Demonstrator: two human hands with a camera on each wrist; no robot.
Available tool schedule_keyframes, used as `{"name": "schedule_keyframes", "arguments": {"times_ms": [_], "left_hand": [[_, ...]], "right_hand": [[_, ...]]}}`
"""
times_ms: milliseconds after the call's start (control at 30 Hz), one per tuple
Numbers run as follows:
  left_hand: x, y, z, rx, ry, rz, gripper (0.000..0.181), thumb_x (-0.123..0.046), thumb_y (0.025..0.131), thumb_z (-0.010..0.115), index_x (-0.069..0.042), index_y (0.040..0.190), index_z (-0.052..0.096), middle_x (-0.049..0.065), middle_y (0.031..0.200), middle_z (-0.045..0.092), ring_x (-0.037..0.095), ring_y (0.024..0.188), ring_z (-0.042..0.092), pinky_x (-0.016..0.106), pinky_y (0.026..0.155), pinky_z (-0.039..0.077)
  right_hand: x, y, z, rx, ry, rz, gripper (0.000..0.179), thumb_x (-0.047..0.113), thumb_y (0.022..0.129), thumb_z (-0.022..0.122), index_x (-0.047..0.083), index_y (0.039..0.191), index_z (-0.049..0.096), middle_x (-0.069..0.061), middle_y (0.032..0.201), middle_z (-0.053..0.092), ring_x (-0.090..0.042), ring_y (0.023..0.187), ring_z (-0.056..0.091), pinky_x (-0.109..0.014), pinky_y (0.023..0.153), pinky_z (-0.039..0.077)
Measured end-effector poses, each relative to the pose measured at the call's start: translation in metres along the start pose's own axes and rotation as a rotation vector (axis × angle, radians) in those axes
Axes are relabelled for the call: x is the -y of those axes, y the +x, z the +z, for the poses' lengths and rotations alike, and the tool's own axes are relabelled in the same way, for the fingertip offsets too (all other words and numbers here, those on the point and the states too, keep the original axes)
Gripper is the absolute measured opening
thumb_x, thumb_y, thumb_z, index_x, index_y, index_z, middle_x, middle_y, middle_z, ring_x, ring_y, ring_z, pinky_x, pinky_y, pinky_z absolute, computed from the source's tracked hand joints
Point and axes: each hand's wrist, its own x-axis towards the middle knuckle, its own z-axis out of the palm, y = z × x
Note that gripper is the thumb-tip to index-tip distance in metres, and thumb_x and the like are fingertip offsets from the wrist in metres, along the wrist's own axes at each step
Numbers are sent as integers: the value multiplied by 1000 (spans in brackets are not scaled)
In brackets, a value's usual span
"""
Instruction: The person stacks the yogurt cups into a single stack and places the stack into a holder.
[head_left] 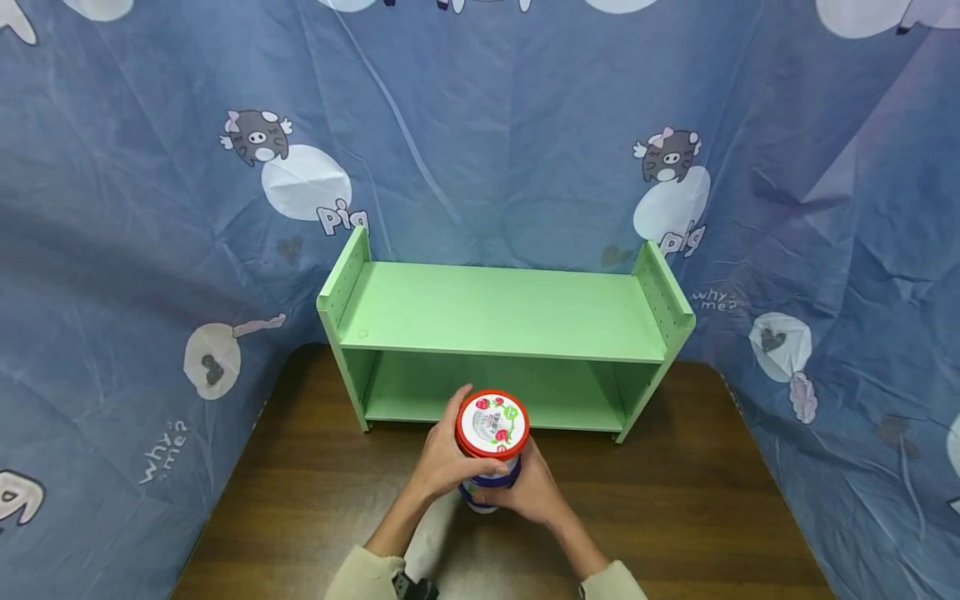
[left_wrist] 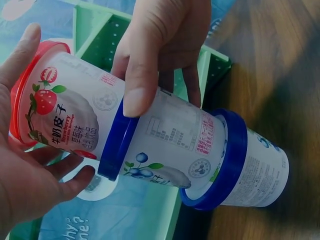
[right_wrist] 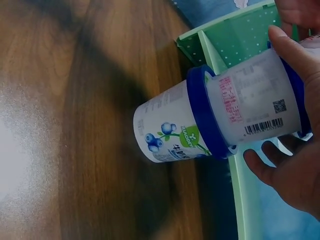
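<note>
Three yogurt tubs stand stacked over the table in front of the green shelf. On top is a strawberry yogurt tub with a red lid; my left hand is around its side, thumb and fingers on either side in the left wrist view. Below it is a blueberry yogurt tub with a blue lid. My right hand holds this middle tub, its thumb pressing by the blue lid. At the bottom is another blue-lidded blueberry yogurt tub, which neither hand touches. The hands partly hide the stack in the head view.
The two-level green shelf stands at the back of the brown wooden table. Its raised side panels flank the upper board. A blue printed cloth hangs behind and along both sides of the table.
</note>
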Motion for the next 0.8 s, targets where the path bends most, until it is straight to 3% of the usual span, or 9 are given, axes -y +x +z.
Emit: {"name": "schedule_keyframes", "arguments": {"times_ms": [300,567,800], "left_hand": [[4,-5,-5,-4,-2,14,121,-27,63,96,-17,159,23,20,144,52,38,131,51,65,106,42],[20,-9,-5,17,-2,50,125,-31,61,97,-11,159,22,20,154,44,41,140,44,67,112,35],[34,-14,-2,21,-26,-1,127,-28,60,98,-10,159,22,18,162,33,42,148,34,69,116,28]], "right_hand": [[2,-7,-19,-1,-4,40,120,30,64,95,24,159,21,-13,152,41,-33,138,45,-60,108,43],[-2,-10,-35,-43,-55,59,120,29,67,93,11,159,19,-21,154,39,-40,140,40,-62,103,44],[-2,-11,-51,-82,-86,65,119,28,68,93,11,159,18,-21,155,39,-39,139,40,-61,104,44]]}}
